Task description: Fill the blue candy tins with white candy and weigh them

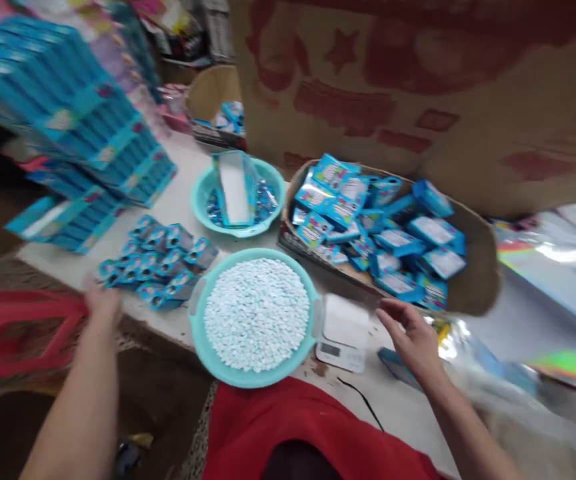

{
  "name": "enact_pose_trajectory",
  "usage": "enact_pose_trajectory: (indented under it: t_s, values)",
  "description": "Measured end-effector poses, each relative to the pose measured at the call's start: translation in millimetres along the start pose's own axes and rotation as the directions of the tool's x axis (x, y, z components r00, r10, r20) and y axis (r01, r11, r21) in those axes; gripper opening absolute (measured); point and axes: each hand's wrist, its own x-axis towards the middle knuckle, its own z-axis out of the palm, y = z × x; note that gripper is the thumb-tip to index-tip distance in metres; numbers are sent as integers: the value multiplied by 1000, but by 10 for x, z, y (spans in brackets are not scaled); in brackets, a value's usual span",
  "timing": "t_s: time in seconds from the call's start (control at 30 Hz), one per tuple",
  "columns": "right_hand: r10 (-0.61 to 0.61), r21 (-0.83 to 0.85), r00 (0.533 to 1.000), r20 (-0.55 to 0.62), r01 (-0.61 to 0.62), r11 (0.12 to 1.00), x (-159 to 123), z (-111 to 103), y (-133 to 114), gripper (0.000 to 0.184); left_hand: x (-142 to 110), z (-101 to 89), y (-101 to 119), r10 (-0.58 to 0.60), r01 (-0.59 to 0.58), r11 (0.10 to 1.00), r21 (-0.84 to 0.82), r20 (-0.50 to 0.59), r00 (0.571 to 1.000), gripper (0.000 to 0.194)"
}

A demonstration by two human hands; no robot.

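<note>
My left hand, smeared by motion, is at the near left edge of a cluster of small open-ended blue boxes; its fingers cannot be made out. My right hand hovers right of a white digital scale, fingers slightly bent and apart, with nothing visible in it. Below that hand lies a flat blue packet, partly hidden by it. Between my hands, a turquoise basin full of small pale tablets sits at the table's front edge.
A cut-down carton holds many blue boxes. Behind the basin stands another turquoise bowl with a blue-and-white box across it. Stacked blue display boxes rise at left, near a red plastic stool. Shiny plastic film lies at right.
</note>
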Motion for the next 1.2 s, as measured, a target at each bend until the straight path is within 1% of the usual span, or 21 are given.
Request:
enact_pose_trajectory:
  t_s: [0.07,0.13,0.17,0.2,0.23,0.27,0.3,0.33,0.37,0.43,0.5,0.6,0.67,0.73,0.77,0.87,0.93,1.0,1.07,1.13,1.2]
  values:
    - [89,-36,984,-152,-96,995,-70,-347,250,40,-237,-16,-2,-21,20,1000,-18,-52,998,55]
    - [178,-44,947,-268,-197,979,-201,-648,488,44,-647,-8,9,171,-187,980,-67,-194,966,47]
    - [215,-40,930,-297,-237,971,-281,-756,595,46,-906,14,26,266,-281,957,-71,-173,948,44]
    - [243,-32,919,-310,-265,964,-366,-827,693,47,-1182,53,52,349,-359,930,-75,-121,929,42]
    - [259,-27,915,-308,-281,959,-449,-860,784,50,-1460,112,87,429,-430,898,-91,-28,903,43]
    - [267,-28,917,-295,-287,957,-527,-856,869,55,-1720,194,126,515,-506,855,-114,73,854,48]
    - [271,-38,923,-272,-292,956,-597,-822,948,61,-1946,296,169,589,-574,808,-132,177,789,56]
    - [278,-54,930,-241,-299,953,-657,-767,1020,67,-2128,413,213,608,-599,791,-122,269,747,61]
    - [293,-76,933,-207,-314,946,-706,-702,1082,70,-2260,536,256,588,-599,797,-82,330,738,63]
    - [354,-114,922,-155,-373,921,-762,-585,1156,69,-2385,771,346,534,-577,817,13,362,764,62]
    - [423,-115,892,-160,-442,889,-760,-533,1140,64,-2386,953,447,533,-594,803,53,384,754,62]
    - [454,-75,856,-245,-484,872,-653,-574,919,62,-2338,1099,609,552,-624,780,49,416,723,52]
    - [411,-10,866,-284,-431,902,-541,-596,667,61,-2344,1122,694,548,-612,791,26,417,726,41]
    - [329,91,902,-281,-316,944,-428,-540,375,60,-2377,1098,738,523,-561,828,-23,394,756,27]
    - [283,148,923,-262,-251,957,-380,-476,223,59,-2394,1072,745,493,-508,859,-64,374,785,20]
    - [168,314,980,-103,-128,941,-294,-171,-212,53,-2415,966,738,273,-178,944,-278,353,895,10]
    - [84,388,994,68,-104,916,-284,67,-450,48,-2400,877,748,131,26,924,-382,378,916,17]
    - [-20,402,977,212,-68,913,-292,283,-617,45,-2384,765,804,70,112,901,-419,396,916,27]
    - [-132,364,954,270,26,931,-296,460,-703,42,-2390,624,917,14,245,834,-494,463,886,31]
    - [-262,296,926,271,179,938,-293,605,-734,38,-2422,463,1079,-33,447,671,-591,578,815,33]
    - [-388,211,882,266,339,917,-289,730,-748,33,-2473,316,1255,-15,578,485,-656,655,756,33]
